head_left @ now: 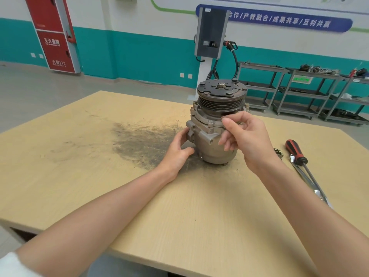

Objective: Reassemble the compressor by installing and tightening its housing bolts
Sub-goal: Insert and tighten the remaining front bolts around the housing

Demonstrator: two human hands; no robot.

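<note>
Fingers [226, 121] of the right hand [247, 140] pinch together at the flange of a compressor [215, 124], thumb and forefinger closing on what appears to be a bolt head just under the ribbed pulley [221, 103]; the bolt itself is mostly hidden behind the fingertips. The left hand [178, 150] grips the lower left side of the housing, thumb curled round its front and fingers wrapped behind a cast mounting lug.

The compressor stands upright on its rear end near the middle of a pale wood-grain bench [99, 186], its dark clutch plate [221, 87] facing up with a hex nut at the centre. Several bolt heads [193, 109] stand proud around the rim of the housing flange. A dark, greasy smudge [141, 140] marks the bench just left of the unit.

Lying at the right edge of the bench are a screwdriver with a red-and-black handle [295, 151] and a long bright metal tool [305, 176] beside it, with a small metal part [278, 151] near them.

Against the teal-and-white wall stands a red fire cabinet [53, 33] whose white lettering includes "119". A blue banner [289, 21] carries white Chinese characters separated by slashes. A grey wall unit on a white post [210, 33] stands behind the compressor, black cables hanging from it, and grey metal shelf trolleys [299, 92] line the wall to the right, one bearing a small green label too blurred to read.
</note>
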